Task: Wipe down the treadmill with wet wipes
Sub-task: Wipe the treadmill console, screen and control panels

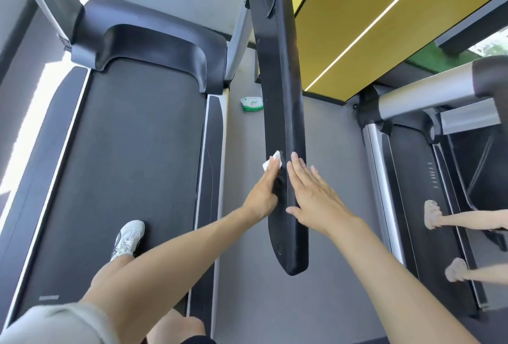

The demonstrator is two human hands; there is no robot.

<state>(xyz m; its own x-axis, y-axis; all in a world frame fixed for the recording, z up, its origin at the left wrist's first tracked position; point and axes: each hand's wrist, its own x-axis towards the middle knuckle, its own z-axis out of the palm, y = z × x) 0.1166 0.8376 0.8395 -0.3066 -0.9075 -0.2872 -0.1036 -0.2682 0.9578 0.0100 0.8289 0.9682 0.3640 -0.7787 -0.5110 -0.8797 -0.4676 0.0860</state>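
Treadmill (132, 151): dark belt runs left of the handrail (283, 96), with a black side strip between belt and rail. The person stands on the belt.

Floor (335, 178): grey, seen on both sides of the handrail and under it.

Yellow wall panel (384, 22): right of the handrail's far half, crossed by a thin light strip.

Second treadmill (412, 206): well right of the handrail, with silver uprights. Another person's two feet (433, 214) are on it.

Handrail: long, black and padded, running from top centre towards the camera and ending in a rounded tip.

Right hand (313, 195): laid flat on the right face of the handrail, near its close end. Fingers straight and together, holding nothing.

Left hand (265, 192): against the left face of the handrail, directly across from the right hand. Fingers straight, pressing the wipe onto the rail. Thumb is out of sight.

White shoe (129, 236): on the belt, left of the handrail's tip.

Pack of wipes (251, 103): white and green, lying on the floor just left of the handrail, beyond both hands.

Wipe (270, 161): white and crumpled, on the left face of the handrail, showing under and just past the left fingertips.
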